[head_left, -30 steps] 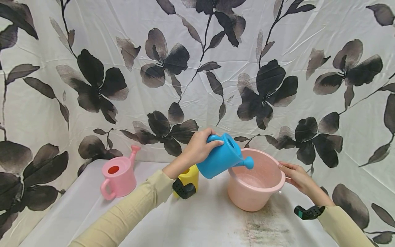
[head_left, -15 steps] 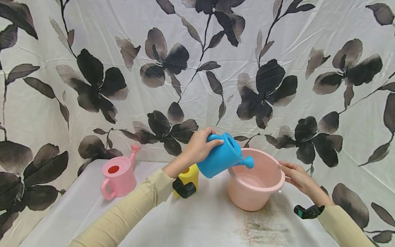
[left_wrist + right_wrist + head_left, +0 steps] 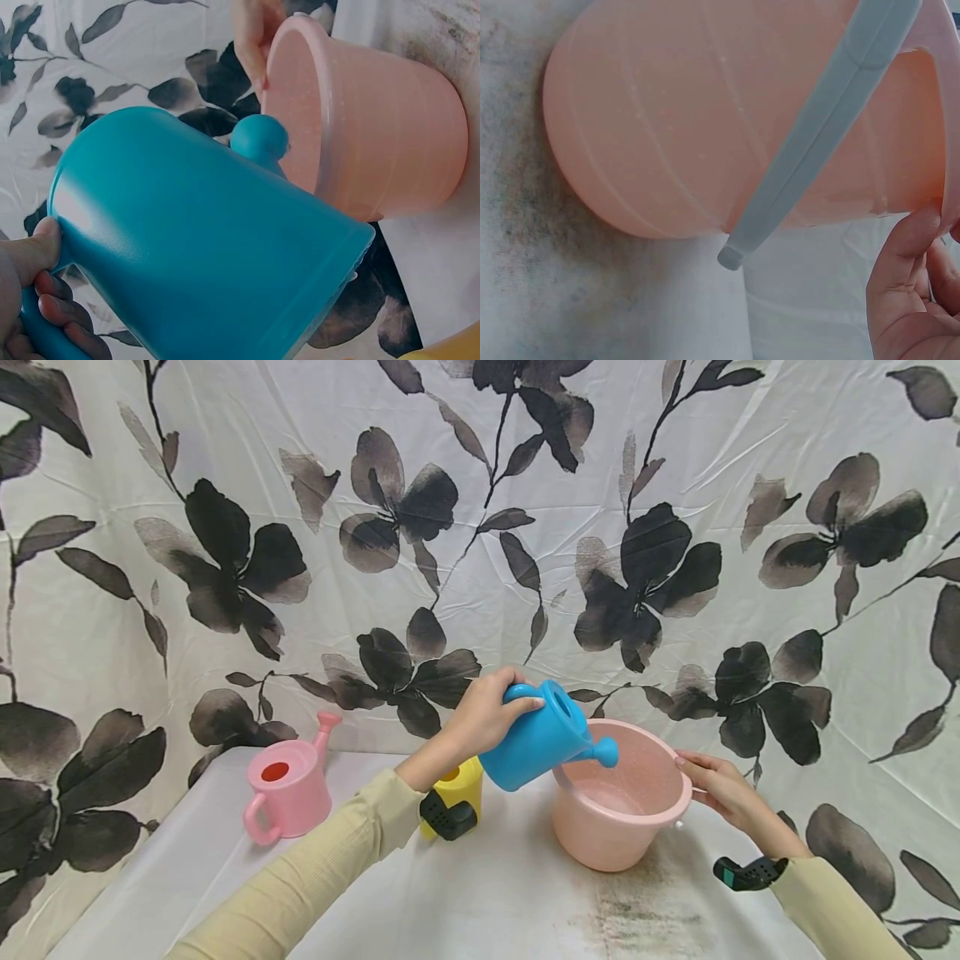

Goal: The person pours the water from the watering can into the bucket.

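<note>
My left hand (image 3: 483, 714) grips the handle of a blue watering can (image 3: 532, 743), raised off the table and tilted to the right. Its round-headed spout (image 3: 603, 752) overlaps the mouth of a pink bucket (image 3: 607, 843) standing on the table. In the left wrist view, curled fingers and thumb (image 3: 45, 240) wrap the can's handle at the lower left. My right hand (image 3: 723, 785) pinches the bucket's right rim. The right wrist view shows the thumb (image 3: 911, 232) against that rim, with the bucket's grey carrying handle (image 3: 821, 139) hanging down its side.
A pink watering can (image 3: 296, 797) stands at the left of the white table (image 3: 450, 893). Partly hidden behind my left wrist is a yellow container (image 3: 467, 789). Dark stains (image 3: 645, 914) mark the table in front of the bucket, and a floral cloth (image 3: 480, 568) hangs behind.
</note>
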`<state>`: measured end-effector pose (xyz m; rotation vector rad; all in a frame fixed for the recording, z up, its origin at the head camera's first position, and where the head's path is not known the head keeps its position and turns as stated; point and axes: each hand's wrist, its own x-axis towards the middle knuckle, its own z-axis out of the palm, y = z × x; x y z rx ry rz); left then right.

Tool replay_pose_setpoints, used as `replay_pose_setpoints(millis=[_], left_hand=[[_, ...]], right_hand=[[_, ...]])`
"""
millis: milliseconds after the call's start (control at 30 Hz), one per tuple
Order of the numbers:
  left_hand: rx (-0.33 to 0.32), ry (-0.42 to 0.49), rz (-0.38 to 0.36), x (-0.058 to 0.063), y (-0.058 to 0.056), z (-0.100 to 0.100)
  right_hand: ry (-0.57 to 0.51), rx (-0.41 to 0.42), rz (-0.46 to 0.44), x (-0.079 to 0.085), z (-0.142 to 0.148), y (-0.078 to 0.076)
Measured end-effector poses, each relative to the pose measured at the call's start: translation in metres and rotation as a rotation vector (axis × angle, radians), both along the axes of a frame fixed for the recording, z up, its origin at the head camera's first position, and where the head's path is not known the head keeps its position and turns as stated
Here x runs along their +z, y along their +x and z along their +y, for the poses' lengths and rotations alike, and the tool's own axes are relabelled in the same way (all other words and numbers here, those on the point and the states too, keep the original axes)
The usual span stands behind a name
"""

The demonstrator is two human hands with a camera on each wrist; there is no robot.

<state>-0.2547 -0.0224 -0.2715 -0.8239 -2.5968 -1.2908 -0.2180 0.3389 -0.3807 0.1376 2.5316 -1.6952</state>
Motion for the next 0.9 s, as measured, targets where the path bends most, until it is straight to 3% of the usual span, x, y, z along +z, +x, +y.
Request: replay_pose_setpoints(millis=[900], left_hand=[[0.009, 0.003, 0.006, 0.0011, 0.0017, -0.0022]], right_hand=[[-0.01, 0.024, 0.007, 0.0004, 0.0016, 0.0007]])
